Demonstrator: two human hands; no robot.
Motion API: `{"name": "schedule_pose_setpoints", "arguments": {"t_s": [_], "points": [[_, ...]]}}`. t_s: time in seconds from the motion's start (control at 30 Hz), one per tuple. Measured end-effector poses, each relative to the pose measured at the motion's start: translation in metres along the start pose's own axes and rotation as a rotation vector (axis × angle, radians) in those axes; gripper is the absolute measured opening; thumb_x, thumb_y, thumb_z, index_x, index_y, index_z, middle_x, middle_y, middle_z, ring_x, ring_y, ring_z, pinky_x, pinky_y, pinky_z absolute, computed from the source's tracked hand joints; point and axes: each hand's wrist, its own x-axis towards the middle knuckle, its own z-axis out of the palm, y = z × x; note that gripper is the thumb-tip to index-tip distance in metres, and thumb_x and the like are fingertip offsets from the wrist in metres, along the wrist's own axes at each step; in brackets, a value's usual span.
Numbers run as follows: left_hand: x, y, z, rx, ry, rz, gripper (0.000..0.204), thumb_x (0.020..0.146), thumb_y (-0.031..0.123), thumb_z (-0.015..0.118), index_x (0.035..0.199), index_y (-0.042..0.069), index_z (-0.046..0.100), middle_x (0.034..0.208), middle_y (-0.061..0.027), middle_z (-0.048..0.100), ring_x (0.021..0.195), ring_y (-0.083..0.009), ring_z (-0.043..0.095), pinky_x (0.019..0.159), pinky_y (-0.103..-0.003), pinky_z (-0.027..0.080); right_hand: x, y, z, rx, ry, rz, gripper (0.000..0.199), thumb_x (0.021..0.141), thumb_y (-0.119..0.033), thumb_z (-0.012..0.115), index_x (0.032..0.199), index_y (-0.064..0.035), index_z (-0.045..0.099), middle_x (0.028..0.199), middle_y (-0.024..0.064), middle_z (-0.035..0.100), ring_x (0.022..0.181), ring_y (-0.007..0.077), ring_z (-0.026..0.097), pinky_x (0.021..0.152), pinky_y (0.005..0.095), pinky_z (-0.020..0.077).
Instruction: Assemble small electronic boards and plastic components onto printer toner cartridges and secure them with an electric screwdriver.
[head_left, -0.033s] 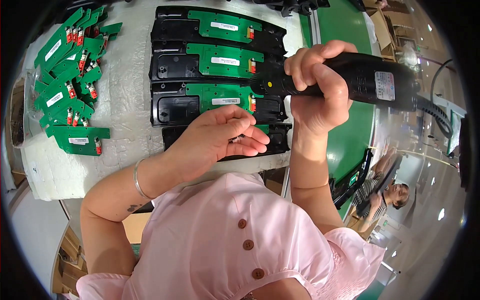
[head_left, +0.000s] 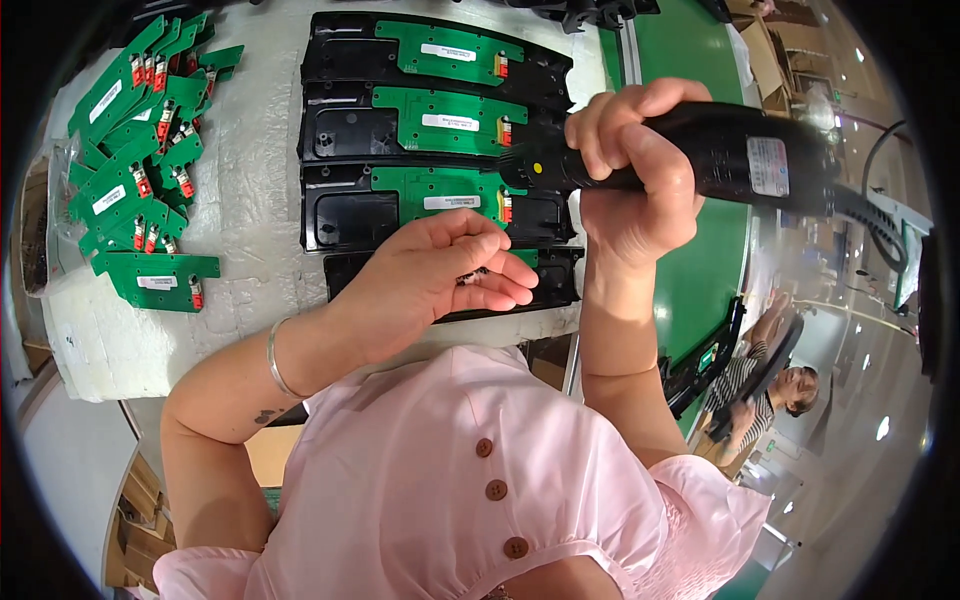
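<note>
My right hand (head_left: 645,170) is wrapped round a black corded electric screwdriver (head_left: 725,150), held level, its tip end pointing left over the third black plastic housing (head_left: 345,218). The bit itself is hidden against the dark parts. A green circuit board (head_left: 400,185) with a white label and a red-and-yellow connector lies in that housing. My left hand (head_left: 420,275) is half curled, palm up, over the nearest housing (head_left: 555,280). Between its fingers sit a few small dark screws (head_left: 472,277), partly covered.
Two more housings (head_left: 345,125) with boards lie behind in a column. A loose pile of green boards (head_left: 110,190) is at the left on the pale padded surface (head_left: 260,260). A green bench strip (head_left: 690,270) runs along the right, where a co-worker (head_left: 765,400) handles a black part.
My hands stay almost still; the screwdriver shifts very slightly. At the right, the co-worker's hands and the long black part have moved.
</note>
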Motion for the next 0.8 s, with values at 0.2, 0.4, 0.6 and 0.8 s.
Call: {"name": "schedule_pose_setpoints", "arguments": {"t_s": [0.2,0.4,0.6,0.8], "points": [[0.002,-0.002,-0.003,0.041,-0.015,0.029,0.017,0.088,0.017,0.053,0.098,0.003,0.056,0.088,-0.0063,0.061,0.079,-0.0128,0.06,0.072,-0.022,0.049,0.005,0.001,0.003,-0.03,-0.021,0.037,0.016,0.067,0.004,0.05,0.082,0.002,0.044,0.057,0.0079,0.049,0.044,0.0126,0.044,0.047,0.0278,0.0424],[-0.001,0.001,0.0,-0.058,0.112,0.024,0.018,0.085,0.013,0.058,0.1,0.003,0.057,0.088,-0.0049,0.061,0.079,-0.01,0.059,0.072,-0.02,0.049,0.004,-0.004,0.008,-0.163,-0.023,0.05,0.015,0.068,-0.003,0.044,0.083,-0.002,0.045,0.056,0.0058,0.04,0.045,0.014,0.037,0.051,0.0317,0.0371],[-0.002,0.004,0.003,-0.174,0.132,0.037,0.018,0.087,0.014,0.056,0.1,0.002,0.057,0.088,-0.0043,0.061,0.077,-0.0087,0.059,0.072,-0.019,0.05,-0.009,-0.076,0.007,0.214,-0.259,-0.103,0.02,0.065,-0.003,0.05,0.084,-0.0083,0.045,0.054,-0.0073,0.048,0.047,0.0056,0.047,0.053,0.0232,0.0394],[-0.002,0.0,-0.001,-0.219,0.052,0.038,0.017,0.089,0.016,0.051,0.098,0.002,0.057,0.087,-0.0039,0.061,0.076,-0.0085,0.059,0.069,-0.018,0.051,-0.024,-0.087,0.006,0.109,-0.272,-0.114,0.024,0.065,-0.007,0.057,0.085,-0.01,0.044,0.056,-0.0062,0.053,0.049,0.0038,0.053,0.055,0.0168,0.0412]]}}
